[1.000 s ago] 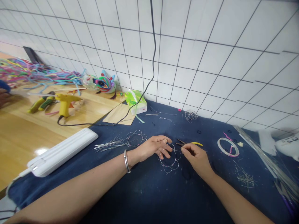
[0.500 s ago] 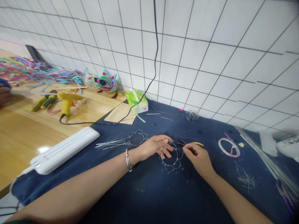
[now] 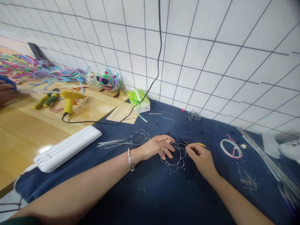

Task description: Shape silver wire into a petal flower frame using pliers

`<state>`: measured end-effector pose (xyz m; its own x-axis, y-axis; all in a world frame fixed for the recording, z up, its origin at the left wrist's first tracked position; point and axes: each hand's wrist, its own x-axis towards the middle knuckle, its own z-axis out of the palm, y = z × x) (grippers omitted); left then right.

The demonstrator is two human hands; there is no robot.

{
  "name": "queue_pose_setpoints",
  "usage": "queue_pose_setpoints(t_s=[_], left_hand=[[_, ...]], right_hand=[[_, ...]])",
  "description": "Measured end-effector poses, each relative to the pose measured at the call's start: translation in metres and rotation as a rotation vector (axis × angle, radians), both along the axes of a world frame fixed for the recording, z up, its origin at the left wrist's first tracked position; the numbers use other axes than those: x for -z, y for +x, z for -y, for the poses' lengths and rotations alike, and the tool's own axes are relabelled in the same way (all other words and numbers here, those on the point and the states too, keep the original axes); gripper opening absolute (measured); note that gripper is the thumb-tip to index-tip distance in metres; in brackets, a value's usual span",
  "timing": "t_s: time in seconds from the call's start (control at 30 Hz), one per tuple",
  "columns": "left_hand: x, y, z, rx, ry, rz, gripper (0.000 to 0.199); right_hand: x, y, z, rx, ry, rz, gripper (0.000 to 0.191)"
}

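A thin wire flower (image 3: 173, 165), a beaded ring with looped petals, hangs between my hands over the dark blue cloth. My left hand (image 3: 160, 147), a silver bangle at its wrist, grips the ring's upper left with thumb and fingers. My right hand (image 3: 200, 157) is closed in a pinch at the flower's right edge, apparently on a fine wire; the exact spot is too small to make out. Partly hidden behind the right hand lie pliers with dark jaws (image 3: 183, 142) and a yellow handle. A similar wire flower (image 3: 131, 137) rests left of my left hand.
Left are cut wires (image 3: 110, 143), a white power bank-like box (image 3: 67, 148) and a corded yellow glue gun (image 3: 69, 101). A tissue pack (image 3: 140, 101) stands by the wall. Right are a wire coil (image 3: 221, 147), scraps (image 3: 249, 181) and long wires (image 3: 260, 153). Another person's hand (image 3: 6, 92) shows far left.
The whole view has shifted slightly, so things appear a little further right. Both hands keep nearly the same hold, and the wire flower appears turned a little.
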<state>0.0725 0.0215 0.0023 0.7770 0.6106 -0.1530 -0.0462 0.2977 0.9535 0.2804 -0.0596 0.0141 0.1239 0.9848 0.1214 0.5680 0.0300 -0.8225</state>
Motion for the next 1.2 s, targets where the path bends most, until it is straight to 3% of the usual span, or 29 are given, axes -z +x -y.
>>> queue_pose_setpoints(t_s=[1.2], left_hand=[[-0.0042, -0.0002, 0.0020, -0.020, 0.008, -0.027, 0.045]], right_hand=[[-0.0009, 0.0007, 0.0002, 0.012, 0.003, -0.017, 0.019]])
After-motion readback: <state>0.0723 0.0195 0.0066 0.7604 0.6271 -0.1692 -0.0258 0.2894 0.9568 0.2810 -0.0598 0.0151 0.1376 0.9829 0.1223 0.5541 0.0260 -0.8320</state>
